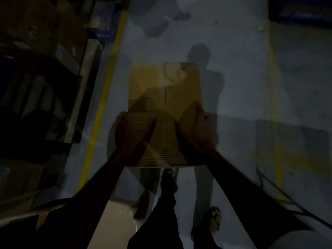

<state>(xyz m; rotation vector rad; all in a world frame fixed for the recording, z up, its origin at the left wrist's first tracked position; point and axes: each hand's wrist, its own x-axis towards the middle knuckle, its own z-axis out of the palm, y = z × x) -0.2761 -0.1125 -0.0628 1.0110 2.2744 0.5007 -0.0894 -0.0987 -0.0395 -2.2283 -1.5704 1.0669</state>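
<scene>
A flat brown cardboard box [165, 90] is held out in front of me above a grey floor, in dim and blurred light. My left hand [133, 133] grips its near left edge, thumb lying on top and fingers wrapped around the side. My right hand [195, 133] grips the near right edge the same way. A seam runs down the middle of the box top. The underside of the box is hidden.
Shelving with cardboard boxes [41, 69] stands along the left, bordered by a yellow floor line [106, 90]. A second yellow line [274, 97] runs on the right. My legs and feet [214, 219] show below on the grey floor [242, 69].
</scene>
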